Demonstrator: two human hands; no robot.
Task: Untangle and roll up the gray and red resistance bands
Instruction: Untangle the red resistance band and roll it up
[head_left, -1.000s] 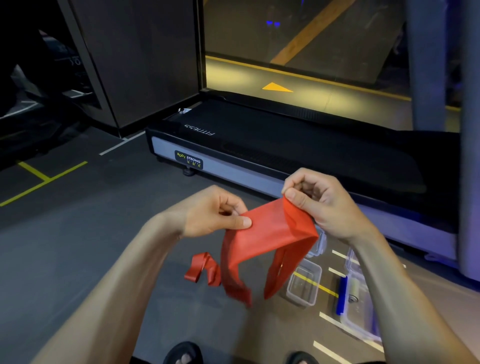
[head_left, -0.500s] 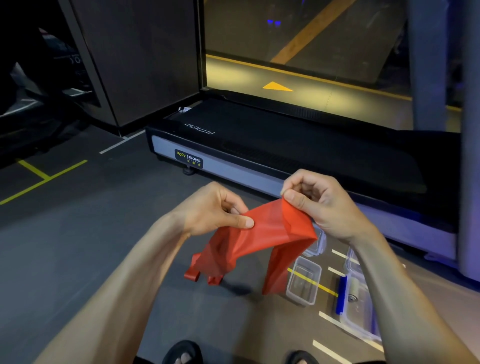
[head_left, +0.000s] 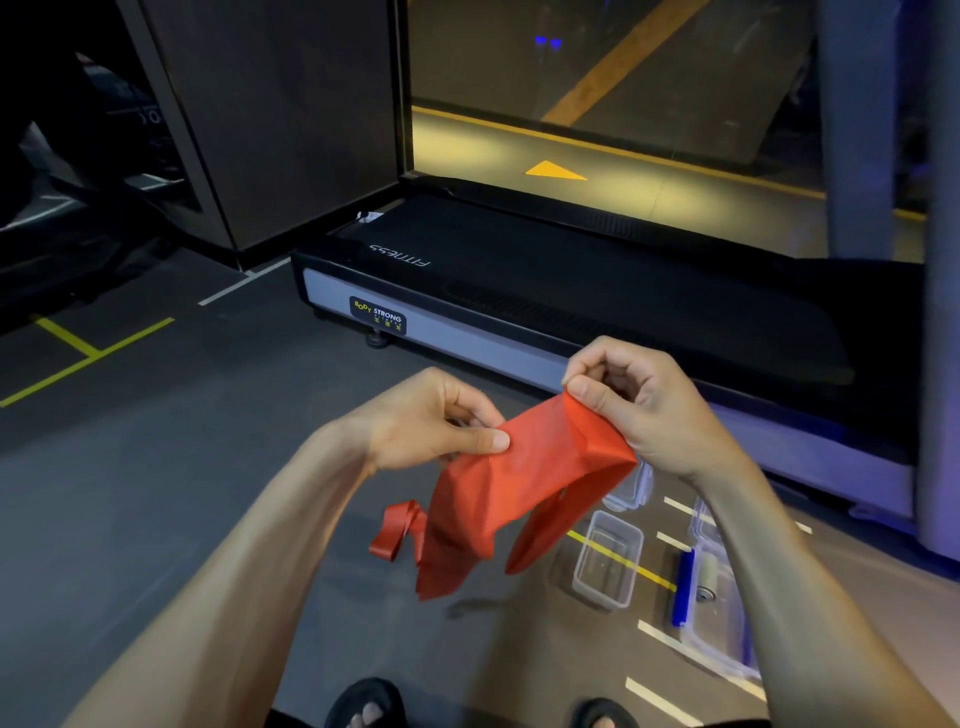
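Note:
A wide red resistance band (head_left: 524, 478) is stretched flat between both hands at chest height. My left hand (head_left: 431, 421) pinches its near-left edge with the thumb on top. My right hand (head_left: 639, 400) pinches the upper right corner between thumb and curled fingers. From there the band folds and hangs down in two strands, with a twisted loop (head_left: 397, 530) dangling at the lower left. No gray band is visible, unless it is the gray roll (head_left: 707, 577) in the open box on the floor.
A black treadmill (head_left: 571, 291) lies across the floor just ahead. Small clear plastic containers (head_left: 608, 558) and a larger clear box with blue clips (head_left: 722, 613) sit on the floor at lower right. My sandaled feet (head_left: 369, 706) show at the bottom edge.
The hanging strands swung and bunched up half a second ago, then dropped lower again. The twisted loop shifted at lower left. Both hands kept their pinch and hardly moved.

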